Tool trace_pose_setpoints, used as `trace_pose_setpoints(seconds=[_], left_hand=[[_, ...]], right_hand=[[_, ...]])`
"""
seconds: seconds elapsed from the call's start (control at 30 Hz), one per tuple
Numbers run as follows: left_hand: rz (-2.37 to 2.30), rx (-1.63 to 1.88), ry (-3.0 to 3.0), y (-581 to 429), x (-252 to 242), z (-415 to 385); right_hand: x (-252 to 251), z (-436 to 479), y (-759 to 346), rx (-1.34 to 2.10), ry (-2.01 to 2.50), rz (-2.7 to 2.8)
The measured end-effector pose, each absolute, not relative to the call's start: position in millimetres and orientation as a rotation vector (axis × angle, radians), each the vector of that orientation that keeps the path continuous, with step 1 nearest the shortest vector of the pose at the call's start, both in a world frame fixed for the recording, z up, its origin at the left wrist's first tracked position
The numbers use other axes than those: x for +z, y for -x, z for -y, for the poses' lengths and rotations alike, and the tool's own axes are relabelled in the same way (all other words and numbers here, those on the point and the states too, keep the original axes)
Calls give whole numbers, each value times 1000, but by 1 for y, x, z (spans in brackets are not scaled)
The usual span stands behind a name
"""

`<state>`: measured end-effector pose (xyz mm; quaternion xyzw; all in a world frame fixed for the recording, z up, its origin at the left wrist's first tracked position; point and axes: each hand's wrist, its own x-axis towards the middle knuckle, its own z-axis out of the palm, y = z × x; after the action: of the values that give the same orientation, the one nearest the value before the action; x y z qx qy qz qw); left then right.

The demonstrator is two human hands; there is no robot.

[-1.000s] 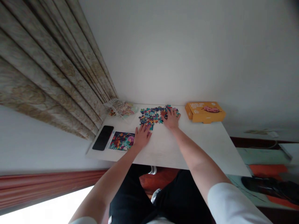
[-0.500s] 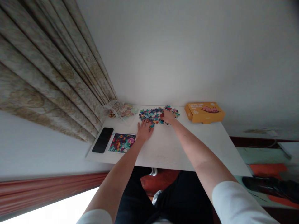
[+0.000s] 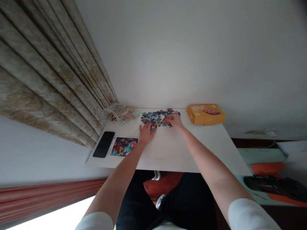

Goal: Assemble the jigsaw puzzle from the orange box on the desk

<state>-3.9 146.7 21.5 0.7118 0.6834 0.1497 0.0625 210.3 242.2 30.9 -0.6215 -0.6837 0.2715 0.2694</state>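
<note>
A heap of many-coloured jigsaw puzzle pieces [image 3: 154,117] lies along the back of the white table. My left hand [image 3: 146,133] rests flat at the heap's front left edge, fingers spread and touching pieces there. At the right part of the heap, my right hand [image 3: 175,122] is bent down with its thumb and fingers pinched together on a puzzle piece; the fingers hide most of that piece. Left of my left forearm lies a printed picture sheet [image 3: 123,146] with a colourful floral design on a dark ground, its right corner partly covered by the arm.
A black phone [image 3: 104,144] lies at the table's left edge. Behind it sits a clear plastic bag [image 3: 117,111] with pale pieces. An orange puzzle box [image 3: 206,115] stands at the back right. A patterned curtain [image 3: 59,64] hangs on the left, and the wall borders the table's back.
My right hand has drawn back slightly toward me and to the right within the heap, its fingers now pinched. The left hand stays by the front pieces. The whole view has shifted slightly.
</note>
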Motion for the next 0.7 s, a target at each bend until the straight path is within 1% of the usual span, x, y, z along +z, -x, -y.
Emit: trace_pose_setpoints(seconds=[0.07,0.1,0.13,0.2,0.27,0.37,0.43,0.57,0.7], left_hand=[[-2116,453,-2122,0,28,-155],[-2151,443,-2097,-3,32,-161],[-2187,425,-2067,-7,37,-167],[-2254,372,-1984,-17,45,-181],[-2295,338,-1896,-26,51,-194],[-2335,368,-1750,-35,56,-209],[-2346,409,-1631,-37,57,-215],[-2344,485,-1481,-36,55,-219],[-2300,572,-1571,-31,49,-215]], right_hand=[[20,-204,-208,1135,1458,1594],[14,-183,-204,1253,1365,1505],[7,-162,-200,1321,1295,1460],[-2,-125,-189,1330,1234,1516],[-5,-100,-178,1163,1298,1703],[0,-83,-167,725,1483,1952],[5,-81,-164,538,1552,2039],[7,-80,-163,447,1573,2042],[4,-82,-167,469,1548,1941]])
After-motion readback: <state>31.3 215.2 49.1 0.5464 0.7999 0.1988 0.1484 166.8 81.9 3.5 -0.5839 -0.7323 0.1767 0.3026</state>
